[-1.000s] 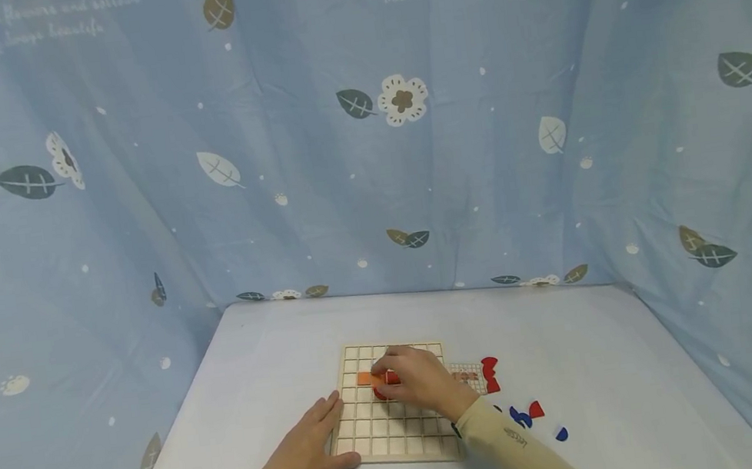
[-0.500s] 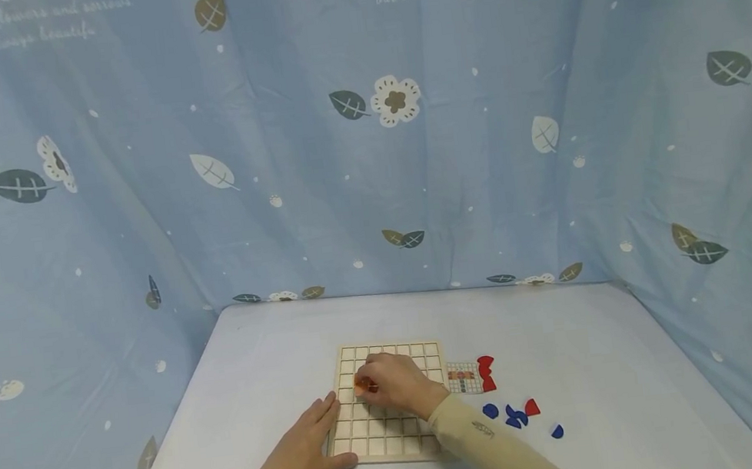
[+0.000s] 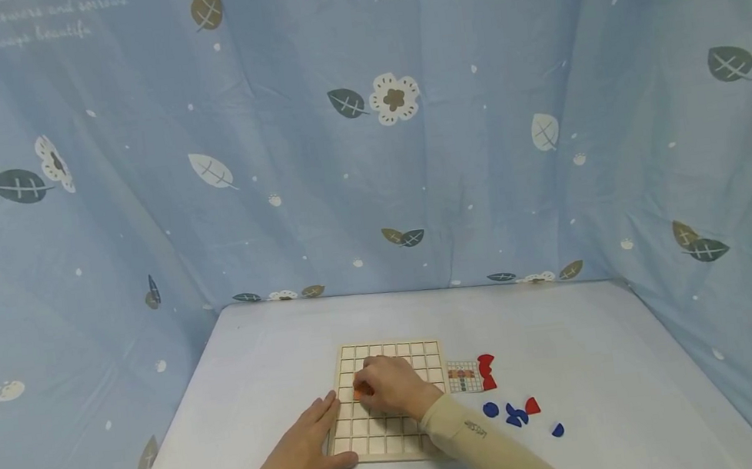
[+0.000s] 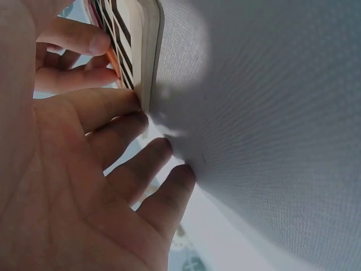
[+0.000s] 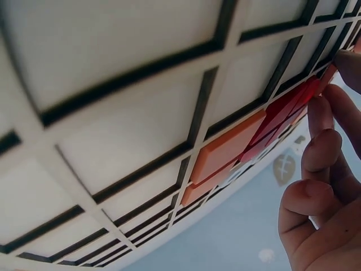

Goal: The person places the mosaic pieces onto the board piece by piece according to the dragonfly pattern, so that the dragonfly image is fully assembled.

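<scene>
A pale wooden grid board (image 3: 377,445) lies on the white table. My left hand (image 3: 303,452) rests beside its left edge, fingers extended; in the left wrist view, fingertips of the left hand (image 4: 73,164) touch the board's rim. Over the board's left middle, my right hand (image 3: 393,383) pinches an orange tile (image 3: 358,394) at the grid. The right wrist view has orange tiles (image 5: 225,152) and red tiles (image 5: 287,107) seated in cells, while the fingers of the right hand (image 5: 333,231) close on an orange piece (image 5: 327,76). From the head, that hand hides most seated tiles.
A small printed pattern card (image 3: 464,377) lies against the board's right side, with red pieces (image 3: 486,373) along its edge. Nearer me on the right are several blue pieces (image 3: 517,416), a red wedge (image 3: 532,405) and a lone blue half-round (image 3: 558,430). A patterned blue curtain (image 3: 311,157) surrounds the table.
My right hand has shifted left across the board with the orange tile, then slightly nearer me. The left hand stays by the board's edge. The head view has turned a little.
</scene>
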Demonstrator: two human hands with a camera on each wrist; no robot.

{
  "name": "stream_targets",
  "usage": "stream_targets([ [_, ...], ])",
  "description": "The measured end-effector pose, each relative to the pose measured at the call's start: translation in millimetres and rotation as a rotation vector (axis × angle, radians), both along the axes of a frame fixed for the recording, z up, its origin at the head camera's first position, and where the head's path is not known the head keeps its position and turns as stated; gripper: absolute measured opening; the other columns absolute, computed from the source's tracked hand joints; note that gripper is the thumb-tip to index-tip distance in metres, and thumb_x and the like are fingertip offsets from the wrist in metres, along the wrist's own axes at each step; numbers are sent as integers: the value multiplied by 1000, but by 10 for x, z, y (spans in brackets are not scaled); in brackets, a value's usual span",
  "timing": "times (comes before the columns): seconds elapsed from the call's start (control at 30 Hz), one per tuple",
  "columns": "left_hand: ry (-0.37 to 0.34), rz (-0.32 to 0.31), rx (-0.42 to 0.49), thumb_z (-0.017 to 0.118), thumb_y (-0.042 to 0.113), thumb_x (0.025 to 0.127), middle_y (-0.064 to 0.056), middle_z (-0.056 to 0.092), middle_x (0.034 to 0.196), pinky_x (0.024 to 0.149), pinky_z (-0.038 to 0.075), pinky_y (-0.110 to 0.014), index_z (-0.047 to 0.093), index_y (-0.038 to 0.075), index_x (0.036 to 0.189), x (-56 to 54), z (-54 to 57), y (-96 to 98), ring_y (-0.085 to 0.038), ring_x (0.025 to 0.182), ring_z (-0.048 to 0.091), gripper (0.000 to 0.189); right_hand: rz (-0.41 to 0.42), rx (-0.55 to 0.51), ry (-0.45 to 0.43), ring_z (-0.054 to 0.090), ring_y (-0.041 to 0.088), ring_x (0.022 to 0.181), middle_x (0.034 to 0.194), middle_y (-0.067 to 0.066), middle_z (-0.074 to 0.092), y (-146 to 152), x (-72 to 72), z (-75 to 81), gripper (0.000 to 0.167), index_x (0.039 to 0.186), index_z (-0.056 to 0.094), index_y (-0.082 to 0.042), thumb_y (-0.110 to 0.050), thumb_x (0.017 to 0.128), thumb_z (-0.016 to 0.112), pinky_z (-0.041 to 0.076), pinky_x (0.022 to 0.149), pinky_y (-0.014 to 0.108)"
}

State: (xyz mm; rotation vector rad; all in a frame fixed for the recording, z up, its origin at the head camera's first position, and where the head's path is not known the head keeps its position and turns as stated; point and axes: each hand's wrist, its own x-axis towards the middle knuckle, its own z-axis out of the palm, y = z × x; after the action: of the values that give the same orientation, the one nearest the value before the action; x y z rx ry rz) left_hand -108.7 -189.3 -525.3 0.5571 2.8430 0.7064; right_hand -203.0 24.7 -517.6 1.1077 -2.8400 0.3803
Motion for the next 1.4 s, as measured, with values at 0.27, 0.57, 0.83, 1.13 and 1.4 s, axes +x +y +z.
stream_targets([
  [0.27,8,0,7,72,66,82,-14,33,163,114,35,-59,40,-1,153,4,-2,-4,-42,146,33,103,13,-28,-4,46,-2,66,79,-14,56,-9,35,20,6,96,79,-22,-24,91,78,41,55,13],
  [0.57,21,-4,-8,71,67,82,-14,34,162,113,36,-59,41,-1,153,2,-3,13,-42,145,35,103,-20,-82,-6,56,-1,76,93,-12,67,98,114,96,20,109,78,-22,-28,90,77,50,64,17],
  [0.83,21,15,-18,73,67,81,-13,35,162,114,37,-57,42,0,153,5,-6,29,-41,145,35,103,-40,-138,66,67,10,98,110,-6,71,371,275,166,22,111,77,-22,-30,90,78,59,78,28],
  [1.13,5,38,-14,74,68,79,-12,35,162,115,35,-57,42,1,153,14,-6,45,-41,146,35,105,-113,-219,20,65,12,102,114,-5,70,856,548,285,32,120,74,-22,-30,90,78,60,80,34],
  [1.4,11,28,-21,74,67,80,-12,35,162,115,36,-57,42,1,153,1,-31,44,-41,146,35,104,-167,-286,-4,59,6,81,114,-11,68,1451,737,226,31,118,73,-26,-28,88,81,51,64,21],
])
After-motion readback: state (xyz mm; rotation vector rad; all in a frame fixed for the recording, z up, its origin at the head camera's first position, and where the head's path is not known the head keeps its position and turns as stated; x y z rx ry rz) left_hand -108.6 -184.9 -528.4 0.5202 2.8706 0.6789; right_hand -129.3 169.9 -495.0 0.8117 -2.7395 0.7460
